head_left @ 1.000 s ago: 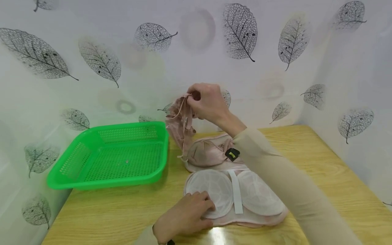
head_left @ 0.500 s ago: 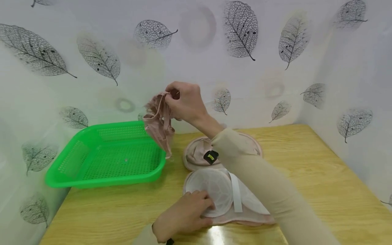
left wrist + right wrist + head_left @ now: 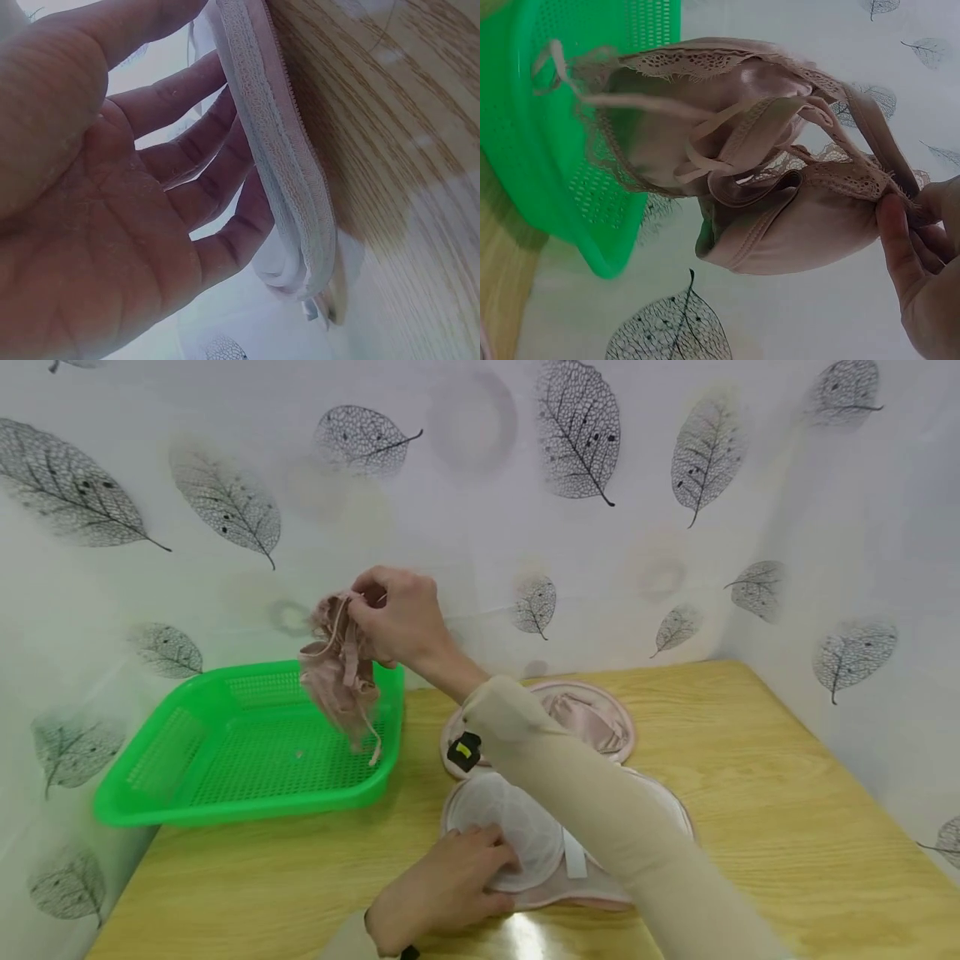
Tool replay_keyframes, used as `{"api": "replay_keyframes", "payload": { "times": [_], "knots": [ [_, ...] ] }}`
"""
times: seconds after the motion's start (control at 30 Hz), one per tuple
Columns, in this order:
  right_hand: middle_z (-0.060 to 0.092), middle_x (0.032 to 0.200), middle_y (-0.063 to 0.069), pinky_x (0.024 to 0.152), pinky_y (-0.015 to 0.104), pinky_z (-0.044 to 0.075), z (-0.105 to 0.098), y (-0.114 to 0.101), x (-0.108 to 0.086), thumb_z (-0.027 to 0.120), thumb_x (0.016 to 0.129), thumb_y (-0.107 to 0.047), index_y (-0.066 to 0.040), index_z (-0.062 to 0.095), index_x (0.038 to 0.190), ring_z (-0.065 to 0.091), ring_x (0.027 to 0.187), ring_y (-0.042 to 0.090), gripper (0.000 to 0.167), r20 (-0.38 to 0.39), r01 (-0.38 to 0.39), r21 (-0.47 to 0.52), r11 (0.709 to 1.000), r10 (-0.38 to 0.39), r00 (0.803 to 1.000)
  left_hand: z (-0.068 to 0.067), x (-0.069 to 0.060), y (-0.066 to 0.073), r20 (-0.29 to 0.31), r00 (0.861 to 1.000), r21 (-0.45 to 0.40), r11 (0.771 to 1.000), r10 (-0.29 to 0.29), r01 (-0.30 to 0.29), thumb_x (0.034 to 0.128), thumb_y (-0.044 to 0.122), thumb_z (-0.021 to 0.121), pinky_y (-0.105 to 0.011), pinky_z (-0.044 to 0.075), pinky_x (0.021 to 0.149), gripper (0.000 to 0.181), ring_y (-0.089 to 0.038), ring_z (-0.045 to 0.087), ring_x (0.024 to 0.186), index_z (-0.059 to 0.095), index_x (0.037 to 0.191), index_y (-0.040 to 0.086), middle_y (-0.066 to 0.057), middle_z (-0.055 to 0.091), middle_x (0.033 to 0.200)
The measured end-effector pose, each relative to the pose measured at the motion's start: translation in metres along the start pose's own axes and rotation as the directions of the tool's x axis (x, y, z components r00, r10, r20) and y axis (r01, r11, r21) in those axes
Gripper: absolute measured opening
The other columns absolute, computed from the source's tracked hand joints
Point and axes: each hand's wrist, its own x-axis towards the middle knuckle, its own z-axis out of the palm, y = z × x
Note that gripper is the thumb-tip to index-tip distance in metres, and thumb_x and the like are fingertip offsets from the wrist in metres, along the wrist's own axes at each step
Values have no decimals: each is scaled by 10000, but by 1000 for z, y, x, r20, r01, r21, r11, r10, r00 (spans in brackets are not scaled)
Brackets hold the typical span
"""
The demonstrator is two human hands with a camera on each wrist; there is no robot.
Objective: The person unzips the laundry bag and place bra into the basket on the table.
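Observation:
My right hand pinches a dusty-pink bra with lace edging by its upper end. The bra hangs over the right side of a green plastic basket, its straps dangling loose. In the right wrist view the satin cups of the bra and the pinching fingers show close up. My left hand holds the near left edge of an open pink bra case with a white mesh lining. The left wrist view shows fingers and thumb at its edge.
The far half of the case lies flat behind, pink fabric inside; my right sleeve covers part of it. A white strip crosses the near half. The wooden table meets a leaf-printed curtain behind.
My right hand has carried the bra leftward, from above the case to above the basket's right side. The left hand has stayed at the case's edge.

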Motion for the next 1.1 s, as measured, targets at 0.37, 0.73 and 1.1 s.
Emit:
{"api": "replay_keyframes", "payload": {
  "times": [0.37,0.73,1.1],
  "knots": [
    [769,910,15,672,103,452,48,9,-22,631,984,-171,-88,769,1028,653,770,71,167,148,-42,-50,998,49,988,-1,-3,-1,-17,1000,-6,1000,-4,4,890,423,738,-264,471,824,285,-72,545,961,716,1118,254,105,605,1064],
    [746,928,49,630,87,456,70,25,-44,644,979,-116,-50,752,1032,608,756,65,137,302,-111,-59,992,124,945,2,-3,0,-9,1000,-3,1000,-3,3,904,457,720,-291,490,862,280,-66,575,1006,707,1121,282,119,615,1116],
    [735,927,-3,619,98,460,88,30,-51,660,985,-172,-92,753,1020,596,758,48,128,374,-71,-147,987,121,919,2,-3,-3,-28,999,17,1000,25,-24,904,411,733,-299,501,850,245,-54,586,1014,696,1104,275,112,657,1091]
  ]
}}
